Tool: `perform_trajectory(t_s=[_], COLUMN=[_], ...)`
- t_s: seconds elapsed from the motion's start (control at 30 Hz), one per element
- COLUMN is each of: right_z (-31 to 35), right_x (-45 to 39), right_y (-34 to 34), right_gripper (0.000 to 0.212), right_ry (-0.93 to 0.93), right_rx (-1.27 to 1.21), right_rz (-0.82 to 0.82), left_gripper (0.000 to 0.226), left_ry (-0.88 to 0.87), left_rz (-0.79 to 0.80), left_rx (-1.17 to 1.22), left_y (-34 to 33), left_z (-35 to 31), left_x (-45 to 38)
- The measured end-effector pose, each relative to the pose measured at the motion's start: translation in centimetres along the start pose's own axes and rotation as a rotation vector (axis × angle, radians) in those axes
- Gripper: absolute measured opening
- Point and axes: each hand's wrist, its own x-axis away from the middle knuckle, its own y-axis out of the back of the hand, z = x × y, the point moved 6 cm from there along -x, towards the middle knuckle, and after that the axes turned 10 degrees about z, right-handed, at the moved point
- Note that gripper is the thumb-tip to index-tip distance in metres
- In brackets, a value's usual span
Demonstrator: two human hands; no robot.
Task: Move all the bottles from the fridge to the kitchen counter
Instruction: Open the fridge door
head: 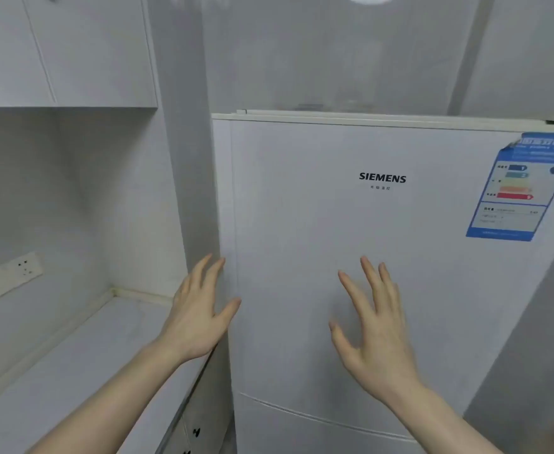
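From my remote station I saw the white fridge [351,244] with its door closed, any bottles hidden behind it. The left hand [197,319] and right hand [375,335] hovered before it, fingers straight and spread, holding nothing; the kitchen counter [82,371] lay left.

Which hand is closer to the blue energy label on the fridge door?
Right. The right hand is raised below and left of the label; the left hand is farther left, at the door's left edge.

walls: pale grey | upper cabinet [66,50]: top left | wall sockets [7,278]: left wall
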Motion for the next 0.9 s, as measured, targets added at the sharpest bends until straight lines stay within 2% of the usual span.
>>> perform_trajectory(t_s=[0.23,0.47,0.67,0.9], right_z=[-2.4,-4.2,-4.3,-2.5], right_x=[-3.8,-5.5,-5.5,-4.8], right_y=[-1.4,-4.4,-4.7,-4.8], right_gripper=[0.074,0.079,0.086,0.092], right_ry=[0.046,0.013,-0.019,-0.120], right_rx=[0.074,0.141,0.155,0.131], right_rz=[-0.118,-0.125,-0.141,-0.086], left_gripper=[0.083,0.047,0.013,0.013], left_ry=[0.031,0.084,0.119,0.089], left_rz=[0.054,0.013,-0.055,0.006], left_rx=[0.362,0.690,0.710,0.718], left_y=[-2.0,-3.5,-3.0,-2.1], left_z=[2.1,4.5,5.0,5.1], left_x=[-5.7,-9.3,-10.6,-9.9])
